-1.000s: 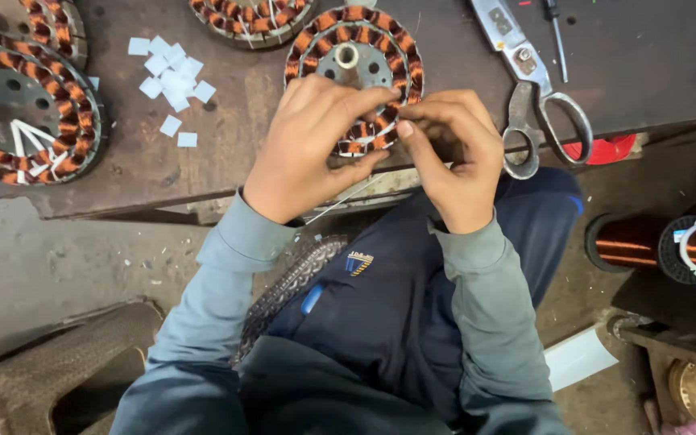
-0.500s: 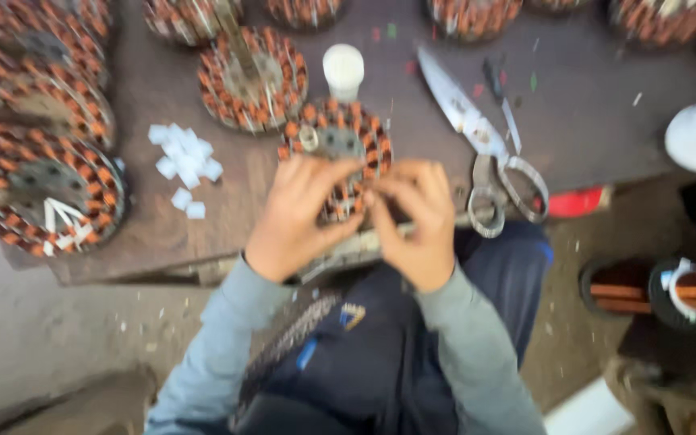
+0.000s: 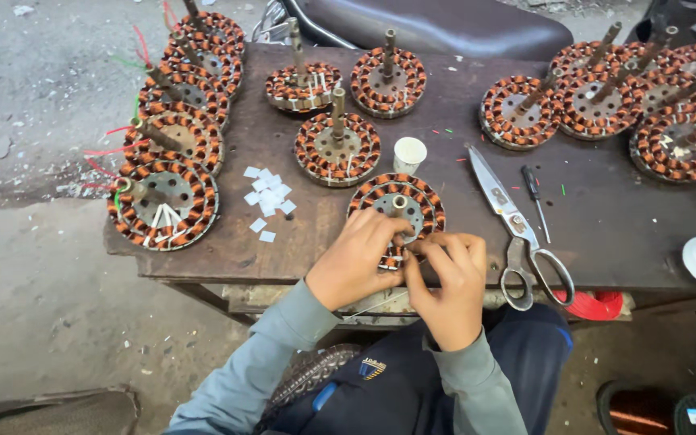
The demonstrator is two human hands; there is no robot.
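A round stator wound with copper coils (image 3: pixel 406 201) lies at the near edge of a dark wooden table (image 3: pixel 622 234). Both hands rest on its near rim. My left hand (image 3: pixel 356 259) covers the lower left of the stator, fingers curled onto the coils. My right hand (image 3: pixel 449 280) sits beside it, fingertips pinched at the rim, touching the left hand's fingers. What the fingertips pinch is too small to see. A thin pale wire (image 3: pixel 374 306) runs under the wrists.
Several more copper-wound stators with shafts (image 3: pixel 337 145) fill the table's left, back and right. Small white paper squares (image 3: pixel 266 197), a white cup (image 3: pixel 409 153), large scissors (image 3: pixel 517 229) and a screwdriver (image 3: pixel 536 197) lie nearby. A red wire coil (image 3: pixel 602 306) sits under the edge.
The view has tilted up and away, bringing the whole table and the far stators into sight. Both hands stay together on the same stator's near rim.
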